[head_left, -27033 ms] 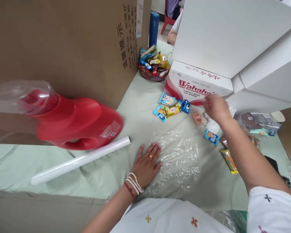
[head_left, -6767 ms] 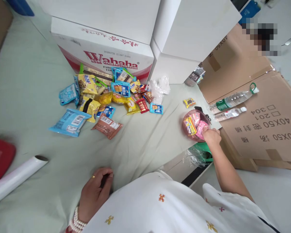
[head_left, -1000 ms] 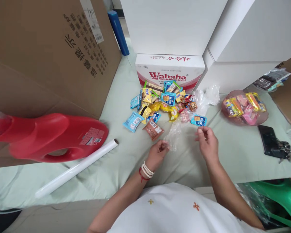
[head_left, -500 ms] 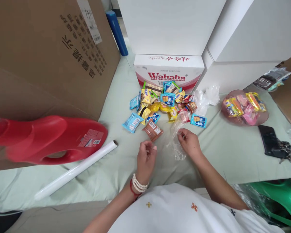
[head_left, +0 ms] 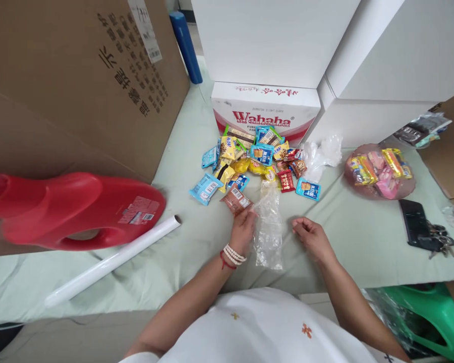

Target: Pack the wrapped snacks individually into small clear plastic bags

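My left hand (head_left: 243,231), with a beaded bracelet at its wrist, pinches the left edge of a clear plastic bag (head_left: 268,232). The bag lies flat and crinkled between my hands, its far end reaching the snacks. My right hand (head_left: 309,236) is off to the bag's right, fingers curled together, with nothing visible in them. Just beyond my left fingertips is a brown snack packet (head_left: 236,199). Behind it lies a pile of small wrapped snacks, among them a light-blue packet (head_left: 206,188), a red packet (head_left: 286,180) and a blue packet (head_left: 308,189).
A white Wahaha carton (head_left: 265,111) stands behind the pile, beside a crumpled clear bag (head_left: 323,154). At right are a pink bowl (head_left: 350,176) of snacks, a phone (head_left: 414,222) and keys (head_left: 442,239). A red jug (head_left: 109,206) and white tube (head_left: 117,259) lie left.
My left hand has moved forward and right and taken the clear bag's edge. My right hand has let go of the bag and drawn back to the right. A red packet now shows uncovered.
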Available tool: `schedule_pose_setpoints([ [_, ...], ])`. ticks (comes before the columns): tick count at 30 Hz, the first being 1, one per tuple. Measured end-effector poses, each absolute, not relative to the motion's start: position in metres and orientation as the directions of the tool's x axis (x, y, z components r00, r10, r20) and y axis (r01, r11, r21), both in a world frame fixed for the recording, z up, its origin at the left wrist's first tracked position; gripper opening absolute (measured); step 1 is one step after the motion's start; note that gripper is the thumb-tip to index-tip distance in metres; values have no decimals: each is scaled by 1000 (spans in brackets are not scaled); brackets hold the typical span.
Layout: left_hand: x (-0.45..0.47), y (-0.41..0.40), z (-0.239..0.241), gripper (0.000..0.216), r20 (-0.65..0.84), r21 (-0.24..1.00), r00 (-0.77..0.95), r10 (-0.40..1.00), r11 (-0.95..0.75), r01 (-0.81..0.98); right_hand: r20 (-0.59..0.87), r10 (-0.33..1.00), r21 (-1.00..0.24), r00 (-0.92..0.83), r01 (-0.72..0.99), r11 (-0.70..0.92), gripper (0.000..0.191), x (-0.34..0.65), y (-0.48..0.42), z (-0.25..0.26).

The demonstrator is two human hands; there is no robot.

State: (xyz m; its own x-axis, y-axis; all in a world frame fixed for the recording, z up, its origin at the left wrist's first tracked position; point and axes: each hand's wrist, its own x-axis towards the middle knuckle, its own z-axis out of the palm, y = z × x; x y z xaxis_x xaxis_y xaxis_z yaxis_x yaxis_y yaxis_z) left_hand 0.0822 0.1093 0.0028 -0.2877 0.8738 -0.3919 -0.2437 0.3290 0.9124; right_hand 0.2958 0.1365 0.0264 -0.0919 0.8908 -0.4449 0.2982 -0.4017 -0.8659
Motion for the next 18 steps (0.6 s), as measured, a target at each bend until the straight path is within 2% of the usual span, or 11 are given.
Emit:
schedule_pose_setpoints([
  [2,85,105,7,53,-415,895,-268,869,338,-291,-401,915,-876,-49,311,-368,54,288,132,26],
  [4,89,102,13,59,-444,867,-224,868,352,-354,-295,955,-908,-26,319,-272,56,272,132,27],
  [6,91,99,19,63,-478,821,-150,865,380,-427,-245,968,-936,-60,276,-220,58,255,136,29],
  [10,82,96,30,69,-512,745,-73,856,400,-534,-342,927,-940,-153,66,-336,44,240,148,30],
  [15,54,90,35,65,-556,616,-26,831,391,-684,-420,902,-890,-103,-150,-431,41,259,152,31],
  [18,42,83,33,64,-587,609,-66,807,386,-693,-434,900,-862,-48,-269,-430,40,274,148,36],
])
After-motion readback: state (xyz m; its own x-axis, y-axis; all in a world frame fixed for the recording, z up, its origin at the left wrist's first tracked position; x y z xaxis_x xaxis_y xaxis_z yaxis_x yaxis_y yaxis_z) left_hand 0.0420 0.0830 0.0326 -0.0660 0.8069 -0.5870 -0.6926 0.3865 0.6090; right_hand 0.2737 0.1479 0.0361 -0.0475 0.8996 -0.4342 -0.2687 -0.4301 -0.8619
